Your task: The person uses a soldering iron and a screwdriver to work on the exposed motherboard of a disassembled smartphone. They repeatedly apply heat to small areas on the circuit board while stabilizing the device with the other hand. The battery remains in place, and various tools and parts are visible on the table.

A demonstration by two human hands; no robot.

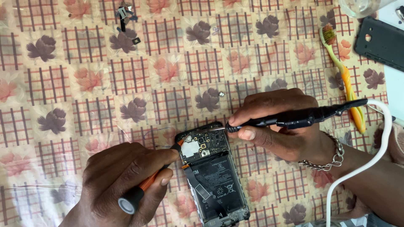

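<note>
Phone (214,176) lies between our hands, long axis running toward us — left hand (122,176) grips orange tool (148,181), right hand (273,122) grips black iron (294,119), both tips on the board (204,145).

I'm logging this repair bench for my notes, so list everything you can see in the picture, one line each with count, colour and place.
Opened smartphone: one, black, back off with battery and circuit board showing, bottom centre.
Orange-shafted tool: one, orange with black and grey end, in the left hand, tip at the phone's top edge.
Black pen-shaped tool: one, black, in the right hand, tip at the phone's top.
White cable: one, white, curving down the right side.
Toothbrush: one, green, white and orange, upper right.
Phone back cover: one, black, top right corner.
Small loose parts: a few, dark, top left of centre.
Floral tablecloth: one, peach with purple flowers, under everything.
Left hand: one, bottom left.
Right hand: one, silver chain bracelet, centre right.
</note>
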